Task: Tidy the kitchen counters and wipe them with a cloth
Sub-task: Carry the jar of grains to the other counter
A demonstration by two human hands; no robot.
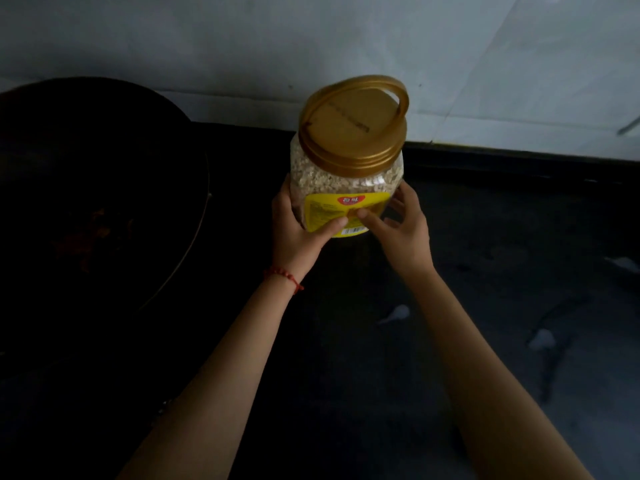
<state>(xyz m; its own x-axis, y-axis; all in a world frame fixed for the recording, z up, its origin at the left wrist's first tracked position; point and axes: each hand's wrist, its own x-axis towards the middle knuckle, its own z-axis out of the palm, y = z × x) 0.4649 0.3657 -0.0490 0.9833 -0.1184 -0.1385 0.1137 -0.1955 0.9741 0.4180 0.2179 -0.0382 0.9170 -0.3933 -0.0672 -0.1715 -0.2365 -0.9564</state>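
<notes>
Both hands are on a clear plastic jar [346, 181] full of pale flaky stuff — looks like oats or some cereal, hard to say exactly. It's got a gold screw lid [351, 128] with a carry handle flipped up over it, and a yellow label [346, 211] on the front with a small red logo. The left hand [299, 230] wraps the jar's left side, thumb lying across the bottom of the label. The right hand [403, 225] grips the right side, thumb pressed on the label too, fingers curled round the back. The two thumbs nearly meet in the middle.

The jar sits near the back of the dark counter [485, 306], close to the pale tiled wall [242, 46] — can't tell if it's resting on the surface or lifted just off it. There's a red bead bracelet [282, 275] on the left wrist. Off to the left is a big dark wok [104, 188]. A few light smudges show on the counter to the right.
</notes>
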